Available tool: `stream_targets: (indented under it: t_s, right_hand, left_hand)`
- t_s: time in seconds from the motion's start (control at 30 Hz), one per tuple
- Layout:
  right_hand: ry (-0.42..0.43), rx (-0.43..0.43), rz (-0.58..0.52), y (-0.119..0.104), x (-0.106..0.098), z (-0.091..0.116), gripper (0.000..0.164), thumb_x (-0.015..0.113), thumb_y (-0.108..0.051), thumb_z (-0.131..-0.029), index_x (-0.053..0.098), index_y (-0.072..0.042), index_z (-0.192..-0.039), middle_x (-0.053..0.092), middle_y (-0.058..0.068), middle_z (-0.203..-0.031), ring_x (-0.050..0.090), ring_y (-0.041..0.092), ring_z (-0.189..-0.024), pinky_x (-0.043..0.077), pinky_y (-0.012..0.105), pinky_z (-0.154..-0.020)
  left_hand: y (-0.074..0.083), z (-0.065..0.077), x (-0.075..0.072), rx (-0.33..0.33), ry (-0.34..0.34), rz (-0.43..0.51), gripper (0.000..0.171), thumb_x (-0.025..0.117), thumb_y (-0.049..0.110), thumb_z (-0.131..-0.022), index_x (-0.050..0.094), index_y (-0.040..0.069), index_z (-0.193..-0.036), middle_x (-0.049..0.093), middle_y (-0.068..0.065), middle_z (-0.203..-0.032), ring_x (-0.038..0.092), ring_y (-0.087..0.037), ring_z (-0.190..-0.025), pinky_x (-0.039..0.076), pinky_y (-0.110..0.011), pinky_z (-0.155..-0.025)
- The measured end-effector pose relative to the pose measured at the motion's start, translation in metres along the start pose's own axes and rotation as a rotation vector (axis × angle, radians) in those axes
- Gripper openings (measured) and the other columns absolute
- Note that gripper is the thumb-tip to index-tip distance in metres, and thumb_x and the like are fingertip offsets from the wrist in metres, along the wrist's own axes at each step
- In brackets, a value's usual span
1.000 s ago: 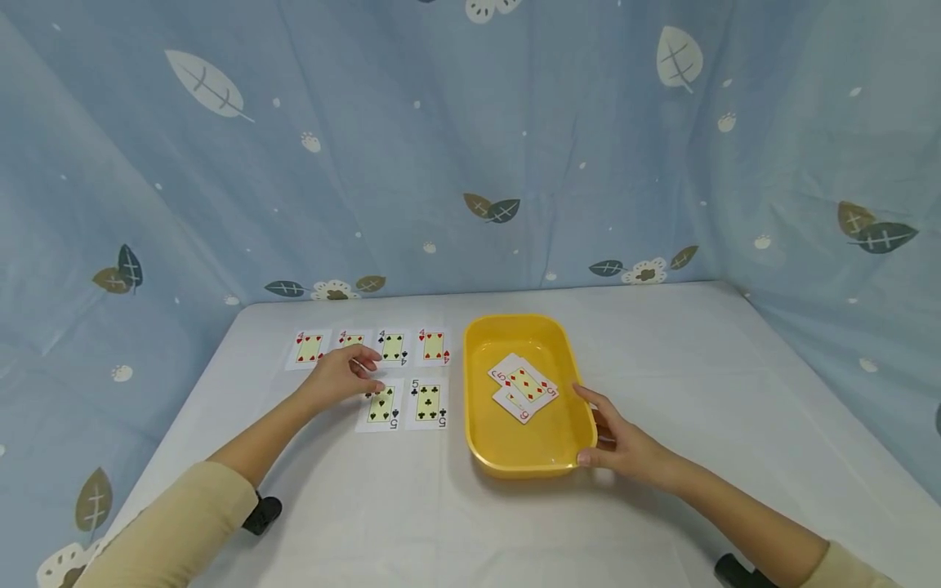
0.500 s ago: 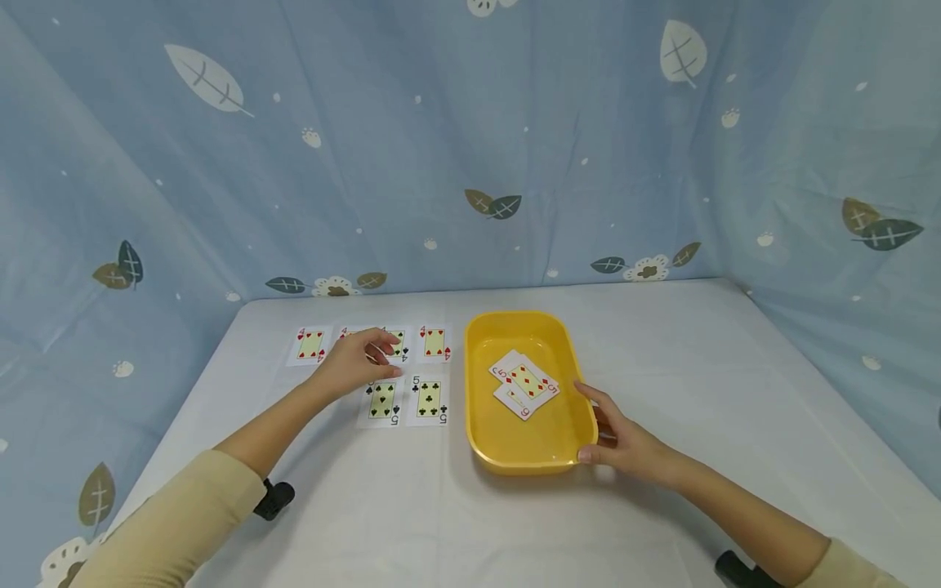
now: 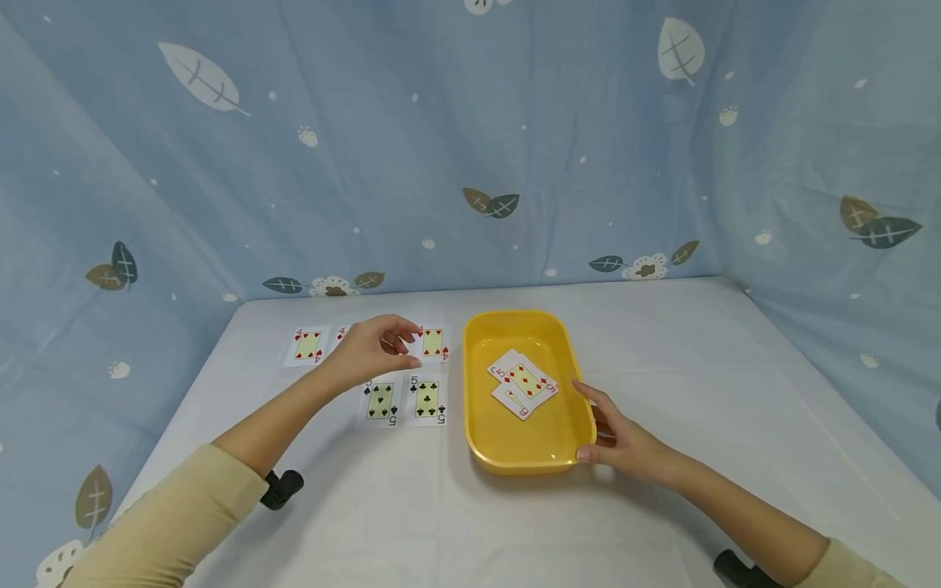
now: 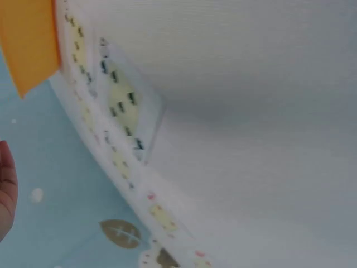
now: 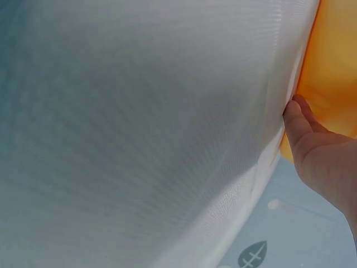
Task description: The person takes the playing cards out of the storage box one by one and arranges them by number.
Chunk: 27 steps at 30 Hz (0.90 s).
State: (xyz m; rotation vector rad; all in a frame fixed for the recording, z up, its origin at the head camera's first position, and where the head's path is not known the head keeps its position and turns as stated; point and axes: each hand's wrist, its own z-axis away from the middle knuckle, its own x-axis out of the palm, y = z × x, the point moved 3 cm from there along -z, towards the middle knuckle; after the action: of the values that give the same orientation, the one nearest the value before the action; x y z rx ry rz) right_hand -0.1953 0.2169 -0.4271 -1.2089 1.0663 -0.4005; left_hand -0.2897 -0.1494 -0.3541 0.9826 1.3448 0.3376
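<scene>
My left hand point(image 3: 371, 349) hovers over the back row of playing cards, fingers loosely bent and holding nothing. It hides most of that row's middle. Just past its fingertips lies a red four point(image 3: 433, 343); another red four point(image 3: 308, 346) is at the row's left end. In front of them lie the five of spades point(image 3: 380, 402) and five of clubs point(image 3: 427, 400). My right hand point(image 3: 625, 445) grips the yellow basin point(image 3: 507, 449) by its near right side, thumb at the rim. The right wrist view shows those fingers against the basin's wall point(image 5: 334, 61).
Inside the basin a five of diamonds point(image 3: 525, 382) overlaps other red cards. A white cloth point(image 3: 706, 392) covers the table. Behind it hangs a blue leaf-patterned curtain point(image 3: 412, 163), also along both sides.
My left hand has moved rightward and a little away along the back row, uncovering the five of spades and covering the black four. The right hand and basin stay put.
</scene>
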Motion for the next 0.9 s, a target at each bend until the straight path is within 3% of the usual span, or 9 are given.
stream_targets:
  t_s: [0.23,0.6,0.9]
  right_hand:
    - [0.004,0.010,0.007,-0.001,0.000,0.001,0.085,0.066,-0.011,-0.089,0.007,-0.005,-0.149,0.032,0.039,-0.138,0.045,0.050,-0.121,0.044,0.050,-0.095]
    - [-0.006,-0.001,0.008,-0.002,0.000,0.000,0.084,0.066,-0.013,-0.089,0.008,-0.004,-0.149,0.032,0.039,-0.139,0.045,0.050,-0.121,0.045,0.049,-0.094]
    - [0.001,0.003,0.018,-0.003,0.000,0.000,0.084,0.066,-0.013,-0.089,0.008,-0.004,-0.149,0.032,0.038,-0.139,0.044,0.050,-0.122,0.045,0.049,-0.094]
  left_hand:
    - [0.019,-0.011,0.002,0.062,-0.009,0.003,0.045,0.080,0.021,-0.076,0.062,0.013,-0.116,0.063,-0.002,-0.101,0.061,-0.018,-0.086,0.055,-0.030,-0.077]
    - [0.054,-0.029,0.014,0.220,-0.040,-0.031,0.044,0.080,0.017,-0.076,0.063,0.009,-0.116,0.063,-0.004,-0.101,0.062,-0.016,-0.085,0.054,-0.027,-0.076]
    - [0.072,-0.039,0.029,0.273,-0.037,0.008,0.045,0.081,0.019,-0.074,0.064,0.010,-0.115,0.064,-0.003,-0.103,0.061,-0.015,-0.086,0.053,-0.028,-0.080]
